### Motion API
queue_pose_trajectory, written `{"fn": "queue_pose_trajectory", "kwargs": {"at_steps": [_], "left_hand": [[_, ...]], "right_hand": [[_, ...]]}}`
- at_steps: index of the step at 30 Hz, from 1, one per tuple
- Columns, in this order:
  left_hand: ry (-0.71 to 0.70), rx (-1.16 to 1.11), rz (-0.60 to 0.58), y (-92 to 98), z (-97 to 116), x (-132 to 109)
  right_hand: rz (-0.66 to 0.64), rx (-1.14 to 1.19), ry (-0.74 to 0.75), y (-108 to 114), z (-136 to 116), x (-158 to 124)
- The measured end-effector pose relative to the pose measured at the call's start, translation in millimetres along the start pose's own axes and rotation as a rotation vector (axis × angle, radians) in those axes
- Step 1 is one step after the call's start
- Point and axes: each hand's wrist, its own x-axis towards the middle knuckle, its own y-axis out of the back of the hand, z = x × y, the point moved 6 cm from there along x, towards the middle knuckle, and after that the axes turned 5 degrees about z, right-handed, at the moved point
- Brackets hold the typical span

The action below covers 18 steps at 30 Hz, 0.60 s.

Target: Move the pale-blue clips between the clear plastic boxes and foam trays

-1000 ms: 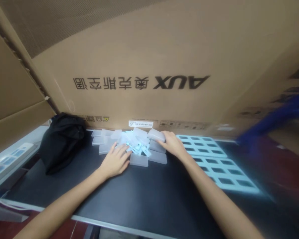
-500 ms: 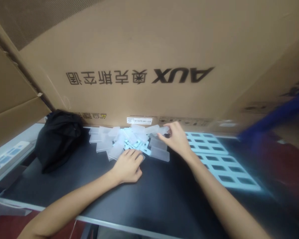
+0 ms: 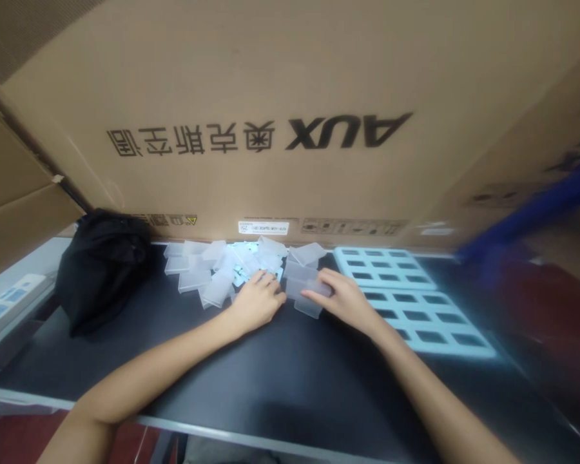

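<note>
My right hand [image 3: 352,301] pinches a translucent plastic sleeve [image 3: 319,287] between thumb and fingers, over a few similar sleeves [image 3: 305,256] at the right side of the pile. My left hand [image 3: 255,303] rests at the near edge of the light-blue flat pieces [image 3: 244,251], fingers curled down and close together. What lies under those fingertips is hidden. Left of that hand, several more frosted sleeves [image 3: 196,280] overlap one another on the black table [image 3: 212,380].
Two light-blue trays with rectangular openings lie to the right, a far one [image 3: 384,280] and a near one [image 3: 449,341]. A black cloth bag [image 3: 104,270] sits at left, near a white power strip [image 3: 9,303]. A large cardboard box [image 3: 270,71] stands behind everything.
My right hand has come down and nearer from the far right of the pile, a sleeve in its fingers. The left hand has shifted slightly further onto the blue pieces. The view has turned slightly.
</note>
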Motion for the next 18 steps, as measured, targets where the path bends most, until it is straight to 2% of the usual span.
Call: {"fn": "queue_pose_trajectory", "kwargs": {"at_steps": [5,8,13,18], "left_hand": [[-0.111,-0.041,0.153,11.1,33,-31],[-0.098,-0.156,0.127,14.6,47,-47],[0.050,-0.397,-0.021,10.5,41,-53],[0.215,-0.696,-0.003,1.4,29,-52]], "right_hand": [[0.005,-0.049,-0.034,5,12,-7],[-0.045,-0.030,-0.063,8,12,-12],[-0.256,0.051,-0.095,0,3,-21],[-0.249,0.107,-0.035,6,-13,-23]]}}
